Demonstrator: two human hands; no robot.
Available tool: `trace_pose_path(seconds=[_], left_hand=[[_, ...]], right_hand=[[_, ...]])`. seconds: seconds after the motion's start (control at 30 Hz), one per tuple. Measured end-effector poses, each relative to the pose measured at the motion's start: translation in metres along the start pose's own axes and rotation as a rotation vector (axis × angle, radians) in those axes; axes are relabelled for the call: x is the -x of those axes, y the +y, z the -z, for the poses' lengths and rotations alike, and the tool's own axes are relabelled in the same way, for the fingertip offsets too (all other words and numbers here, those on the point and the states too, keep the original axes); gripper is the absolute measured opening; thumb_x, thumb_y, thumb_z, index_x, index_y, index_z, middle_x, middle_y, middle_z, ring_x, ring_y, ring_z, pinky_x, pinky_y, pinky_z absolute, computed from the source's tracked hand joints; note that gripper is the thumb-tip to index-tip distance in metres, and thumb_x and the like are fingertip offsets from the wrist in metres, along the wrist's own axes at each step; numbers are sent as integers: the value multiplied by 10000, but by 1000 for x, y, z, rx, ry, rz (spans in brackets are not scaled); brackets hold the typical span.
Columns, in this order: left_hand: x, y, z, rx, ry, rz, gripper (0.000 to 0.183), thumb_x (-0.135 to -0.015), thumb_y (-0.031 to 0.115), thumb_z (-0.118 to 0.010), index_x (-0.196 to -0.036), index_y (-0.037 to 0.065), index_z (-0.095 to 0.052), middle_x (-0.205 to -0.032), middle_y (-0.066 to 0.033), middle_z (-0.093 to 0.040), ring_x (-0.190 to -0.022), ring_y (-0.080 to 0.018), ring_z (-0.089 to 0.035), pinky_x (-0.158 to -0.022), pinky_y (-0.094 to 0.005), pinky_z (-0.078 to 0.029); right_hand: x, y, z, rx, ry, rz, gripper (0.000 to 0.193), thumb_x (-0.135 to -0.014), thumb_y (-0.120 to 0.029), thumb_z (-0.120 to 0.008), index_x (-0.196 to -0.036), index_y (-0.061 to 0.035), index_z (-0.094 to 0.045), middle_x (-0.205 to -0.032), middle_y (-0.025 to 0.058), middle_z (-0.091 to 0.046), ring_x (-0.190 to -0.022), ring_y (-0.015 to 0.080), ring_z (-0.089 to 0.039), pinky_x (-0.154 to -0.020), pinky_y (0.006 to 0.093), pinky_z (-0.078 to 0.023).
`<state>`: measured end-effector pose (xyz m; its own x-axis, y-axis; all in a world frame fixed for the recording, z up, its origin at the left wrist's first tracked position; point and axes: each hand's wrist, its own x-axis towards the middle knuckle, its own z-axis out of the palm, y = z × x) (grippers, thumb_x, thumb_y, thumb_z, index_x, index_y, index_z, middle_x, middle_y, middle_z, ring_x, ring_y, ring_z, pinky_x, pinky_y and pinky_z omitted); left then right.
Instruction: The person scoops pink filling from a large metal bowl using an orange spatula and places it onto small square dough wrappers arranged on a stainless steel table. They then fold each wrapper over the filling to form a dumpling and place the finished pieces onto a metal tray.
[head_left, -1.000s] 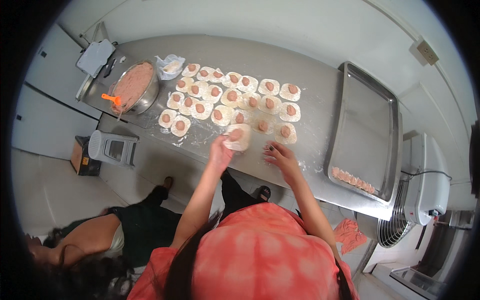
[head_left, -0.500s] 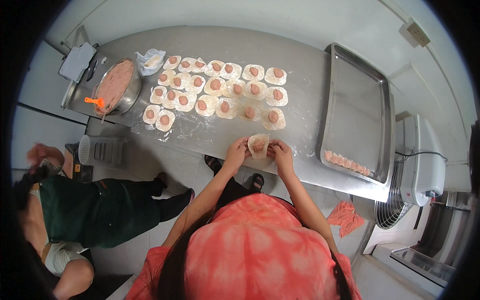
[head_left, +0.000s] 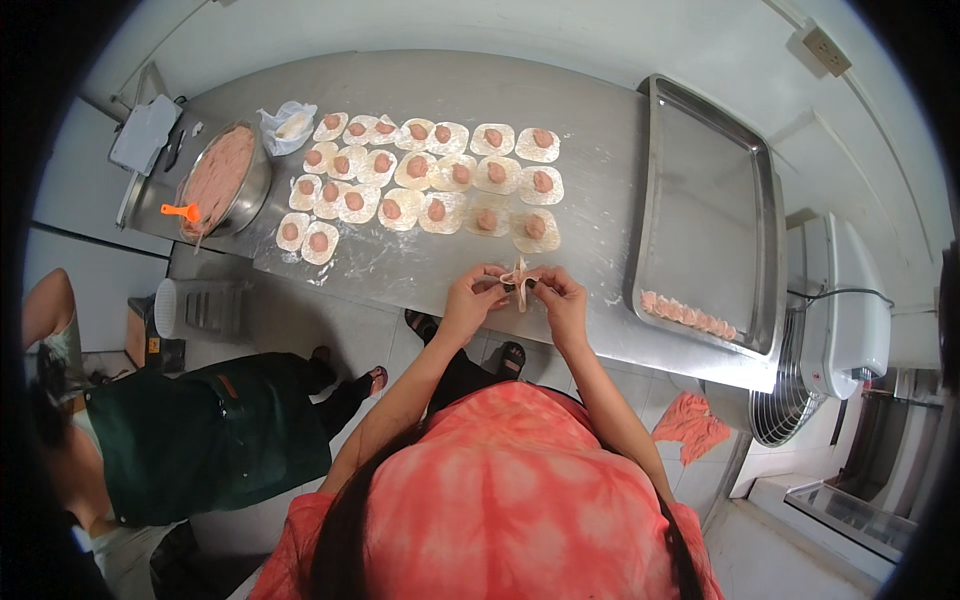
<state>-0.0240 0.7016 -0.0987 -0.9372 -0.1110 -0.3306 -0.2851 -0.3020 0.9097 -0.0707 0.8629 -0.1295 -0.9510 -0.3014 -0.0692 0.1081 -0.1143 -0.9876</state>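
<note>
A dumpling wrapper [head_left: 520, 274] with filling stands folded up between my hands at the table's front edge. My left hand [head_left: 477, 299] pinches its left side with thumb and fingers. From the right, my right hand [head_left: 560, 298] pinches the opposite side. The filling is mostly hidden by the raised sides. Just beyond my hands, several flat pale wrappers [head_left: 537, 246] lie in rows, each with a lump of pink minced filling [head_left: 536, 226]. To the right is a large metal tray [head_left: 641, 200], with a row of folded dumplings [head_left: 688, 315] along its near end.
A metal bowl [head_left: 258, 190] of pink filling with an orange scoop [head_left: 180, 211] stands at far left, near a white plastic bag [head_left: 287, 127]. Another person in a green apron [head_left: 200, 440] is at lower left, by a plastic basket [head_left: 200, 309]. A white machine [head_left: 840, 310] stands right.
The wrapper, flat and open before, is now folded upward as my hands come closer together. The other person's raised arm has shifted, and my view has moved slightly.
</note>
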Motion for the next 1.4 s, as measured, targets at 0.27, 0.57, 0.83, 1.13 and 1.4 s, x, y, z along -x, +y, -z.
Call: trace_pose_path(seconds=[0.27, 0.57, 0.83, 1.13, 1.4], left_hand=[[2, -12, 1, -7, 12, -125, 130, -790, -15, -629, -870, 14, -531, -1124, -87, -547, -838, -131, -599, -705, -238, -512], [11, -22, 8, -653, 42, -274, 249, -729, -4, -656, -957, 30, -560, -913, -121, -641, -781, -199, -650, -685, -295, -514], [14, -16, -1, -956, 25, -286, 290, -726, 134, -694, -993, 53, -615, -761, -101, -649, -702, -242, -637, -635, -339, -491], [6, -21, -7, -1007, 46, -463, 257, -703, 95, -717, -916, 0, -609, -951, -137, -560, -710, -276, -630, -619, -346, -501], [3, -23, -7, -789, -71, -365, 258, -704, 21, -691, -928, 3, -564, -938, -143, -554, -744, -272, -632, -666, -333, -511]], right_hand=[[18, -25, -8, -143, -14, -79, 187, -811, 54, -554, -983, -6, -598, -973, 50, -627, -903, 132, -591, -790, 265, -474], [9, -2, 4, 679, -118, 122, 238, -748, 54, -572, -979, 3, -593, -879, 116, -623, -828, 230, -631, -743, 302, -495], [20, -25, -3, 814, -211, 293, 350, -682, 51, -612, -1021, -29, -571, -935, 134, -597, -899, 327, -592, -753, 373, -485], [11, -22, 1, 829, -218, 318, 277, -697, 50, -587, -963, -23, -569, -886, 140, -577, -862, 347, -576, -727, 400, -476], [14, -13, 0, 809, -165, 174, 255, -709, 58, -554, -948, -25, -583, -859, 162, -555, -856, 371, -564, -715, 416, -468]])
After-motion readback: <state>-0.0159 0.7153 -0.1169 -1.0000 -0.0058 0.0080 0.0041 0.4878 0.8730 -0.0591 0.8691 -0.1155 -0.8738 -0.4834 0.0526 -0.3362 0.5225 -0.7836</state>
